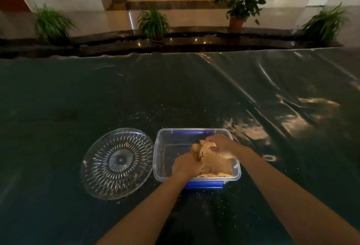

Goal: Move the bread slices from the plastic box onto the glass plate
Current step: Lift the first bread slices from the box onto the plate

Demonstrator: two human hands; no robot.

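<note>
A clear plastic box [161,141] with blue clips stands on the dark table in front of me. Brown bread slices [214,162] lie bunched in its right half. My left hand [186,165] is inside the box, closed on the near left edge of the slices. My right hand [222,144] grips the same stack from the far right side. The top slices curl up between both hands. The glass plate [116,162] with a cut star pattern sits just left of the box, holding only crumbs.
A dark table [175,93] under a shiny plastic sheet stretches far ahead and to both sides. Crumbs are scattered around the box and plate. Potted plants [153,23] stand beyond the table's far edge on a polished floor.
</note>
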